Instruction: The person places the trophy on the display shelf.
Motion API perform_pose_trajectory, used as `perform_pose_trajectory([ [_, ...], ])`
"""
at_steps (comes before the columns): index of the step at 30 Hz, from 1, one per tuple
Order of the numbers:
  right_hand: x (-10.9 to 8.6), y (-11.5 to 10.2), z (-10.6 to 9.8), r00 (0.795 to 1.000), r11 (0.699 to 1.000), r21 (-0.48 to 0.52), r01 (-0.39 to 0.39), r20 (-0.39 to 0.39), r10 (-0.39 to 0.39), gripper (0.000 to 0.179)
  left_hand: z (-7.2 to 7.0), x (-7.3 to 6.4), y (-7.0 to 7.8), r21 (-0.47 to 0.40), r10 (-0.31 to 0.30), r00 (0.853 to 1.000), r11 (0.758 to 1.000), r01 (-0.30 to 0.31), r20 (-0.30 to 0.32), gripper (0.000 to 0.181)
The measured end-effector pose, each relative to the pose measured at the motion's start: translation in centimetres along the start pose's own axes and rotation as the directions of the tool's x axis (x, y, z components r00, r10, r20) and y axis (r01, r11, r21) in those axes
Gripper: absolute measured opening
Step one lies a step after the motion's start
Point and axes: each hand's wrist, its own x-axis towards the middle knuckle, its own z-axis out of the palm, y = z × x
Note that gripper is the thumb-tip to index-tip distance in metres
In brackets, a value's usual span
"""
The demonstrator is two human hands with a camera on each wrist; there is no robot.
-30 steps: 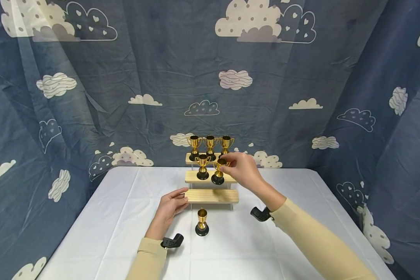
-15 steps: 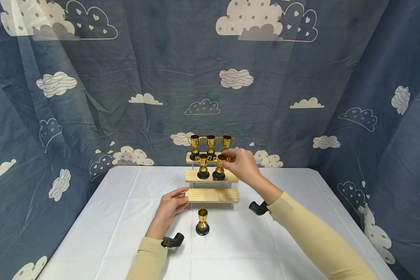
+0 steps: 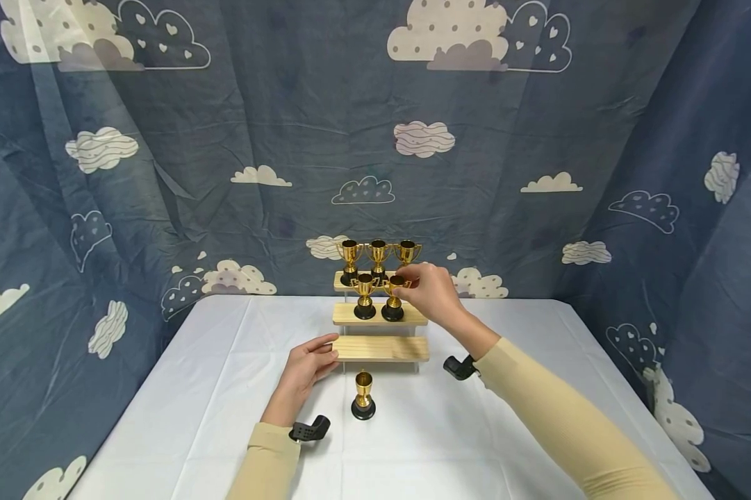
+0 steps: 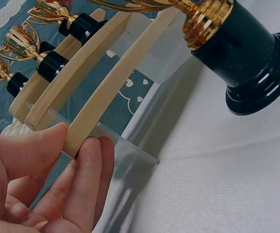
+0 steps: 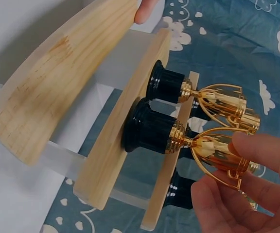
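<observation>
My right hand (image 3: 436,295) pinches the cup of a small gold trophy (image 5: 152,127) with a black base. That base rests on the middle step (image 5: 106,165) of a three-tier wooden display stand. Beside it, on the same step, stands another trophy (image 3: 365,297). With thumb and fingers my left hand (image 3: 306,368) grips the left end of the lowest step (image 3: 381,348), which bears no trophy. Three trophies line the top step; the rightmost trophy (image 3: 408,251) is partly hidden by my right hand. In front of the stand, one trophy (image 3: 363,397) stands upright on the table.
A white cloth covers the table (image 3: 225,417). Clear side supports (image 4: 130,143) hold up the steps. Behind and at the sides hangs a dark blue curtain (image 3: 287,104) with cloud prints. Each wrist wears a black camera (image 3: 310,428).
My right hand has moved slightly up and back, carrying its trophy from the front edge of the middle step to beside the other one. My left hand has stayed on the lowest step.
</observation>
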Motion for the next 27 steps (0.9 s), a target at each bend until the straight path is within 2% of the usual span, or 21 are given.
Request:
perform_pose_trajectory([
  [27,1.01,0.58,1.03,1.0,1.0,-0.013,-0.013,-0.014,0.012,0.035,-0.03,0.25,-0.11,0.013,-0.005,1.0,1.0,0.005,-0.01,0.046],
])
